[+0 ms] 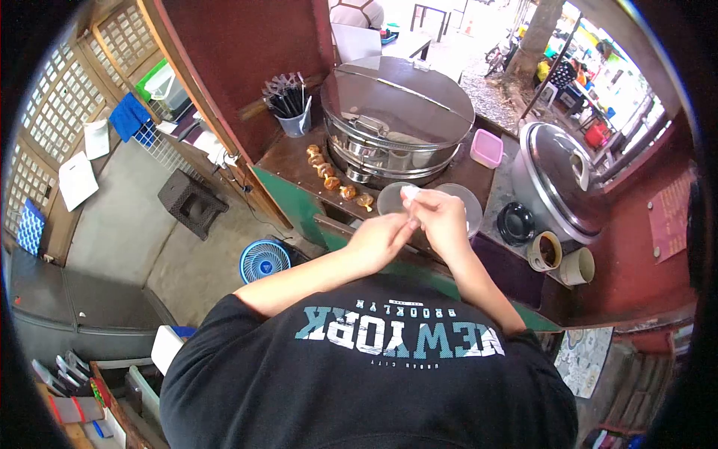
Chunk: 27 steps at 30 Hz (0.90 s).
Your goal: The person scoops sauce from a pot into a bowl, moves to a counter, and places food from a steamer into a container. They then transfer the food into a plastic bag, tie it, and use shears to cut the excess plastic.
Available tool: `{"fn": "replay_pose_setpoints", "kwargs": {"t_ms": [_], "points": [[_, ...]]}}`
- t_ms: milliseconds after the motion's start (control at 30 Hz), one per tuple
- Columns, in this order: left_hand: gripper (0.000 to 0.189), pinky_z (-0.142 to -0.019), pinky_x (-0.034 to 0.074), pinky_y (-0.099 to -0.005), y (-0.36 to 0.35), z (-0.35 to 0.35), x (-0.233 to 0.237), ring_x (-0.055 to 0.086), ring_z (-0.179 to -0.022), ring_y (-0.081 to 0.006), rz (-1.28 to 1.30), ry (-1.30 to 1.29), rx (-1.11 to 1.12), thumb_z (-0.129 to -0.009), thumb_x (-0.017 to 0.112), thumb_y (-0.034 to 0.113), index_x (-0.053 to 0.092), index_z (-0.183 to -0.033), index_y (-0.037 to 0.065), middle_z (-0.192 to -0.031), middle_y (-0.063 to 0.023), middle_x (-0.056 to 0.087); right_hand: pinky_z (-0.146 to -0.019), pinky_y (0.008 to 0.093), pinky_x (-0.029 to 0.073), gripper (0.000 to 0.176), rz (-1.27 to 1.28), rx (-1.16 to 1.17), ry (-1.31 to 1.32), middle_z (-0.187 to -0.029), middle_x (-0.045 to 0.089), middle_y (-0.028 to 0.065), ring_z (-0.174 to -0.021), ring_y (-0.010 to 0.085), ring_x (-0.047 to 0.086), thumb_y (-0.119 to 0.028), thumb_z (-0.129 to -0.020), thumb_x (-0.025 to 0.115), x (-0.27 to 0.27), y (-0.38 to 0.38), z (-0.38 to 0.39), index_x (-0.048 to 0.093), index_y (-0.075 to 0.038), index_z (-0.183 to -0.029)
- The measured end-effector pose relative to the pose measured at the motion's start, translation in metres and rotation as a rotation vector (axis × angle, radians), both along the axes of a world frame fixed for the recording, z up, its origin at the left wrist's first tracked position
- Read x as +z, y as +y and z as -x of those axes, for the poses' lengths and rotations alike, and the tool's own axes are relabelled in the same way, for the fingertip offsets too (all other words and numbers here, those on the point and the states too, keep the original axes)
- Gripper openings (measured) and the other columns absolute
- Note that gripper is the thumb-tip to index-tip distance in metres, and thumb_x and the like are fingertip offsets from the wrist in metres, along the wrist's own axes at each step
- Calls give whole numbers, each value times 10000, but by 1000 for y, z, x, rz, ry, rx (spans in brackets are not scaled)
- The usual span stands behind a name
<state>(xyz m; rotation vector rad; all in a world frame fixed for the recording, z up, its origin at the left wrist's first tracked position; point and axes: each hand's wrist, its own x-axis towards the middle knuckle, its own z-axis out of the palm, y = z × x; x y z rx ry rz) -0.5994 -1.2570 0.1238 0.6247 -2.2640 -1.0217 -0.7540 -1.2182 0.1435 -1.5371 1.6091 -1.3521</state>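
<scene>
My right hand (441, 218) is closed, with a small white thing (410, 192) at its fingertips; its kind is not clear. Close against it, my left hand (378, 241) has its fingers pinched together, and whatever they hold is hidden. Both hands are over the counter edge, in front of a pale round bowl (388, 199) and a second translucent round bowl (471, 200). To the left of the bowls, several round browned pieces (327, 173) lie in a row along the counter (288, 161).
A large round steel pot with a lid (396, 101) stands behind the bowls. Rightward are a pink container (487, 147), a big lidded pot (557, 179), black bowls (516, 222) and two cups (577, 267). A blue fan (265, 260) and dark stool (191, 202) stand on the floor.
</scene>
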Motion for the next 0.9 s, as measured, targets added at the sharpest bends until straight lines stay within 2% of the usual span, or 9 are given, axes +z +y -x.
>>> {"fn": "replay_pose_setpoints", "kwargs": {"t_ms": [33, 100, 233, 400, 467, 533, 600, 700, 900], "points": [[337, -734, 466, -413, -2, -6, 10, 580, -818, -335, 128, 21, 16, -968, 464, 301, 611, -850, 22, -821, -139, 592, -558, 200, 429, 143, 168, 44, 63, -814, 692, 28, -638, 85, 602, -108, -855, 655, -6, 1, 3, 714, -11, -941], [267, -730, 455, -379, -6, -15, 20, 558, -812, -281, 247, 79, 48, -923, 544, 222, 607, -790, -2, -821, -121, 541, -501, 197, 388, 136, -43, 120, -152, -776, 672, 15, -564, 60, 537, -111, -857, 656, -2, 10, 9, 714, -9, -925], [279, -669, 387, -269, -27, -22, 25, 463, -745, -112, -300, 115, -28, -915, 594, 229, 609, -773, -11, -800, -30, 477, -423, 171, 310, 168, -144, 255, -514, -772, 658, 7, -461, 30, 423, -112, -872, 644, 0, 18, 10, 680, -11, -1001], [199, -747, 420, -320, -30, -20, 42, 526, -829, -197, -97, 87, -26, -839, 670, 202, 580, -826, 25, -874, -84, 507, -414, 172, 324, 223, -284, 507, -486, -831, 670, 25, -451, 40, 442, -143, -873, 642, 21, 30, 8, 658, 10, -1035], [214, -792, 421, -316, -34, -18, 45, 529, -885, -208, 4, 185, -111, -822, 688, 213, 583, -885, 38, -902, -80, 514, -445, 178, 349, 349, -310, 695, -691, -902, 665, 64, -497, 65, 468, -167, -877, 637, 13, 32, 18, 591, 44, -1152], [321, -902, 391, -346, -44, -21, 49, 496, -1018, -226, -87, 202, -362, -769, 744, 256, 581, -960, 57, -999, -79, 511, -464, 183, 363, 433, -251, 830, -972, -947, 658, 82, -536, 78, 484, -181, -878, 638, 3, 33, 22, 540, 56, -1227], [361, -932, 375, -368, -52, -26, 54, 480, -1059, -232, -148, 134, -584, -737, 777, 266, 586, -966, 63, -1069, -92, 500, -483, 190, 366, 547, -233, 898, -1018, -1187, 564, 88, -587, 90, 476, -221, -878, 642, 0, 36, 22, 462, 71, -1303], [436, -911, 370, -357, -53, -29, 61, 468, -1042, -229, -107, 51, -614, -627, 852, 276, 577, -900, 75, -1059, -79, 477, -486, 193, 356, 602, -238, 984, -912, -1368, 419, 62, -592, 85, 451, -258, -876, 649, -1, 38, 14, 435, 77, -1328], [382, -869, 387, -343, -56, -35, 59, 471, -1028, -221, -67, 75, -544, -624, 849, 239, 541, -788, 83, -1022, -75, 478, -465, 199, 349, 637, -227, 925, -941, -1351, 420, 58, -586, 91, 491, -290, -880, 646, 5, 44, 4, 412, 74, -1347]]}}
